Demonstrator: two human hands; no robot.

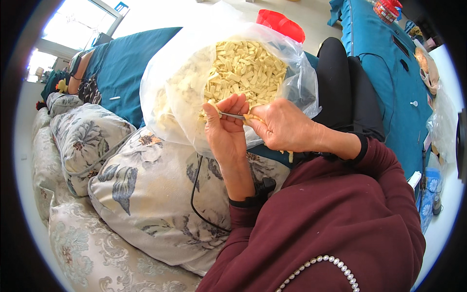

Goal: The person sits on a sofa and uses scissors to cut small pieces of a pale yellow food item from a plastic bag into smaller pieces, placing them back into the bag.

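Note:
A small knife (233, 116) with a thin metal blade is gripped in my right hand (292, 126); yellowish material shows at its grip, where my fingers partly hide it. The blade points left towards my left hand (230, 133), which is palm up with curled fingers. Between that thumb and the fingers sits a pale yellow piece (212, 106), mostly hidden. Both hands are over the near edge of a large translucent plastic bag (160, 87). Inside the bag lies a heap of short, cut pale yellow strips (248, 73), some seen blurred through the plastic.
Floral cushions (146, 197) line the sofa on the left, with a black cable (195, 193) across one. Beyond the bag stands a red bag (281, 25). On the right, a teal-covered surface (375, 47) holds a phone (400, 45) and a red-lidded jar (386, 11).

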